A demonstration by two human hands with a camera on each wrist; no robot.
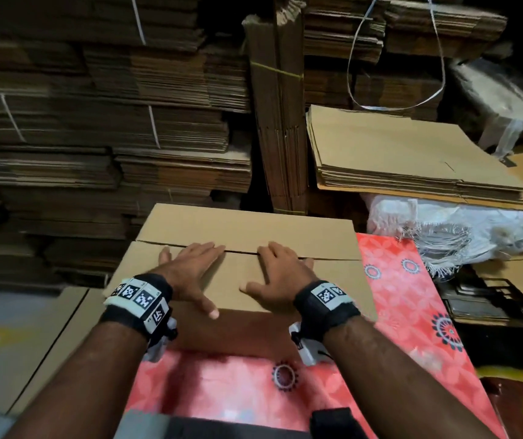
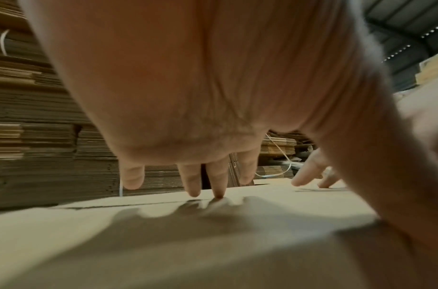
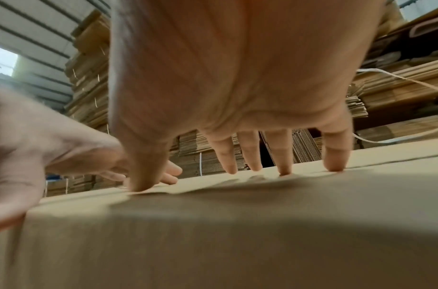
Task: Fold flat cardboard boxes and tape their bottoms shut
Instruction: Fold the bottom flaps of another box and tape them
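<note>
A brown cardboard box (image 1: pixel 241 229) stands on a red patterned table cover (image 1: pixel 406 299), its two top flaps folded flat and meeting at a seam (image 1: pixel 241 251). My left hand (image 1: pixel 190 267) lies flat on the near flap with straight spread fingers, fingertips (image 2: pixel 218 193) at the seam. My right hand (image 1: pixel 280 274) lies flat beside it, fingertips (image 3: pixel 284 170) on the same seam, thumb spread leftward. Both hands press on the near flap (image 2: pixel 163 234), also seen under the right palm (image 3: pixel 237 234). A tape roll (image 1: pixel 284 375) lies on the cover just in front of the box.
Tall stacks of flat cardboard (image 1: pixel 95 137) rise behind and to the left. A lower pile of flat boxes (image 1: pixel 406 160) sits at the back right, with a white woven sack (image 1: pixel 450 229) in front of it. A flat cardboard sheet (image 1: pixel 51 337) lies at the left.
</note>
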